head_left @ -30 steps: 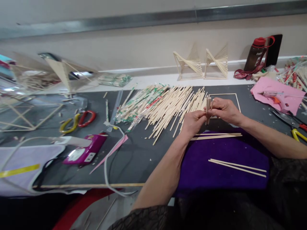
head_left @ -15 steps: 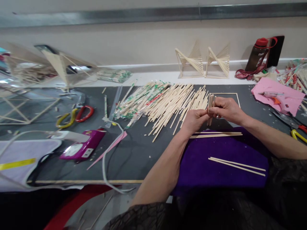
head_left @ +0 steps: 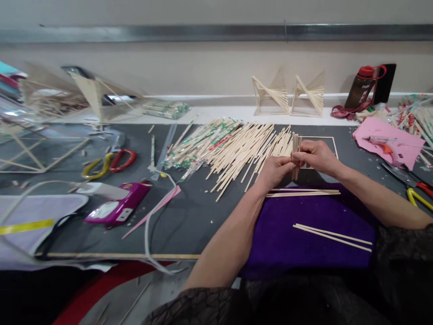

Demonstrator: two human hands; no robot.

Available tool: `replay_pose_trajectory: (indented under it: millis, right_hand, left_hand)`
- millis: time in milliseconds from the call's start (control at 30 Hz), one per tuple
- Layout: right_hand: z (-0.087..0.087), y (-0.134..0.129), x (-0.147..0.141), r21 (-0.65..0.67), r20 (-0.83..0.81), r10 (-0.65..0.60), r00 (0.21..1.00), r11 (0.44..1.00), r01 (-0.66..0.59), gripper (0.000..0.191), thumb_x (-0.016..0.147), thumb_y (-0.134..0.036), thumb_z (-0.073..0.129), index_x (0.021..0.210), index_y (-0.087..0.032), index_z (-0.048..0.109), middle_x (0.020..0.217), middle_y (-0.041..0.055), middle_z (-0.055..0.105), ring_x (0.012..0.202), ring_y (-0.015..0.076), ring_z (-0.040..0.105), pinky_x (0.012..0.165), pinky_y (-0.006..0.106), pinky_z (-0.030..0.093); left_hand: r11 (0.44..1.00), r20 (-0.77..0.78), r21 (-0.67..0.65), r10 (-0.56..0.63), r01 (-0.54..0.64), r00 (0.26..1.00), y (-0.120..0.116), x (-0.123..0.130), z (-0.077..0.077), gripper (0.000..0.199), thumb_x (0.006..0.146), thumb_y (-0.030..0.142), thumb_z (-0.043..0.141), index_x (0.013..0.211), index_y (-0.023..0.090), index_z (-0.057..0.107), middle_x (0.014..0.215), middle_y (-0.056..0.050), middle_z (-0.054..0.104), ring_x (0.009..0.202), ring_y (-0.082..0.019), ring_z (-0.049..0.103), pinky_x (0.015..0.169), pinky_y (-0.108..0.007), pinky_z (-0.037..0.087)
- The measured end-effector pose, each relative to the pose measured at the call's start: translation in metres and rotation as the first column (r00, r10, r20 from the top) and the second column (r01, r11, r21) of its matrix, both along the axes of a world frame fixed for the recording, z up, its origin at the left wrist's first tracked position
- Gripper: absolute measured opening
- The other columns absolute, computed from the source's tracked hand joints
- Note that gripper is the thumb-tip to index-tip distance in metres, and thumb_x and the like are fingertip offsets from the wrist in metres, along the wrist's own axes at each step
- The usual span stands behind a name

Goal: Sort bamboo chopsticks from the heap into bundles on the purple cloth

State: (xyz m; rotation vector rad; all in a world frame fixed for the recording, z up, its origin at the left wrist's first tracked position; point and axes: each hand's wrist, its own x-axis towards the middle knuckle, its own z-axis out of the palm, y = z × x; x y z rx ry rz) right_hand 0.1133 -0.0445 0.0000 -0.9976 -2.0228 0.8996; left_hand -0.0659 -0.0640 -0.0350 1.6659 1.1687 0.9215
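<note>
A small upright bundle of wooden chopsticks (head_left: 296,143) is gripped between my two hands. My left hand (head_left: 275,170) closes on its lower part with thumb and fingers. From the other side, my right hand (head_left: 316,155) pinches the same bundle a little higher. Behind my right hand lies a thin square stick frame (head_left: 333,145) on the dark table. Just left of the bundle spreads a pile of loose chopsticks (head_left: 243,151). Several sticks (head_left: 304,193) lie across the top of the purple cloth (head_left: 280,243), and two more (head_left: 333,237) rest lower on it.
Wrapped chopsticks (head_left: 199,140) lie left of the loose pile. Two twisted stick models (head_left: 307,97) stand at the wall near a bottle (head_left: 360,88). A glue gun (head_left: 384,144) and pliers (head_left: 406,180) lie right; scissors (head_left: 110,163) and a magenta device (head_left: 117,205) left.
The camera view has tilted slightly, so the scene sits a little lower. Both hands keep hold of the chopstick bundle, with little visible change in their grip.
</note>
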Motion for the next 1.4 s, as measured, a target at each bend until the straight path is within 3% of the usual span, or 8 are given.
replay_pose_trajectory:
  millis: [167,300,433,633,767,1000,1400]
  right_hand:
    - [0.003,0.002,0.002,-0.006,-0.011,0.024,1.0,1.0,-0.024,0.028,0.081,-0.035,0.059,0.06,-0.017,0.062,0.064,-0.0005,0.058,0.063,0.0103,0.053,0.06,0.024,0.039]
    - [0.009,0.003,0.006,-0.139,-0.029,0.103,0.994,0.985,-0.106,0.025,0.079,-0.037,0.062,0.065,-0.016,0.068,0.069,0.0007,0.062,0.062,0.01,0.051,0.054,0.023,0.037]
    - [0.009,0.004,0.007,-0.227,-0.043,0.102,0.994,0.968,-0.109,0.028,0.078,-0.041,0.063,0.066,-0.016,0.067,0.066,0.0001,0.06,0.058,0.0092,0.049,0.051,0.023,0.037]
    - [0.008,0.001,0.004,-0.067,0.021,0.031,0.999,0.997,-0.03,0.024,0.081,-0.035,0.06,0.07,-0.015,0.066,0.073,0.001,0.057,0.064,0.0097,0.054,0.056,0.023,0.041]
    - [0.006,0.0,0.003,0.006,-0.051,-0.047,0.998,0.999,0.047,0.031,0.085,-0.04,0.059,0.068,-0.015,0.065,0.071,0.0013,0.058,0.063,0.0092,0.053,0.055,0.022,0.04]
    - [0.006,0.002,0.005,-0.083,-0.097,-0.02,0.995,0.997,0.012,0.036,0.083,-0.046,0.064,0.062,-0.016,0.064,0.067,0.0005,0.059,0.051,0.0071,0.051,0.046,0.021,0.042]
    - [0.012,0.0,0.003,-0.157,-0.166,-0.012,0.986,0.988,-0.015,0.039,0.077,-0.049,0.07,0.057,-0.016,0.064,0.061,0.0004,0.058,0.051,0.0074,0.052,0.044,0.02,0.044]
  left_hand:
    - [0.999,0.05,-0.007,-0.033,0.033,0.998,0.0,0.0,0.001,0.038,0.077,0.046,0.064,0.085,0.013,0.081,0.071,-0.002,0.072,0.067,-0.014,0.061,0.067,-0.023,0.045]
    - [0.998,0.061,-0.017,-0.057,0.058,0.997,-0.001,0.0,0.003,0.041,0.077,0.052,0.067,0.079,0.013,0.08,0.068,-0.001,0.07,0.068,-0.015,0.062,0.067,-0.024,0.045]
    - [0.999,0.026,0.0,-0.051,0.051,0.998,0.0,-0.001,0.003,0.04,0.077,0.052,0.067,0.078,0.014,0.079,0.067,-0.001,0.069,0.069,-0.016,0.063,0.066,-0.023,0.045]
    - [0.998,0.013,0.019,-0.056,0.056,0.998,0.001,0.0,0.004,0.035,0.077,0.045,0.064,0.079,0.014,0.08,0.065,0.001,0.067,0.065,-0.013,0.058,0.062,-0.021,0.041]
    - [0.999,-0.011,-0.004,-0.041,0.041,0.999,0.0,0.003,0.008,0.037,0.075,0.046,0.062,0.08,0.014,0.08,0.06,0.003,0.06,0.062,-0.012,0.052,0.059,-0.021,0.036]
    - [0.996,-0.015,-0.022,-0.082,0.081,0.997,-0.002,0.004,0.016,0.032,0.071,0.042,0.06,0.068,0.014,0.075,0.055,0.004,0.052,0.057,-0.01,0.045,0.057,-0.022,0.033]
    - [0.996,-0.032,-0.012,-0.091,0.091,0.995,0.0,0.003,0.013,0.038,0.074,0.048,0.061,0.073,0.013,0.076,0.056,0.003,0.053,0.058,-0.011,0.045,0.057,-0.022,0.032]
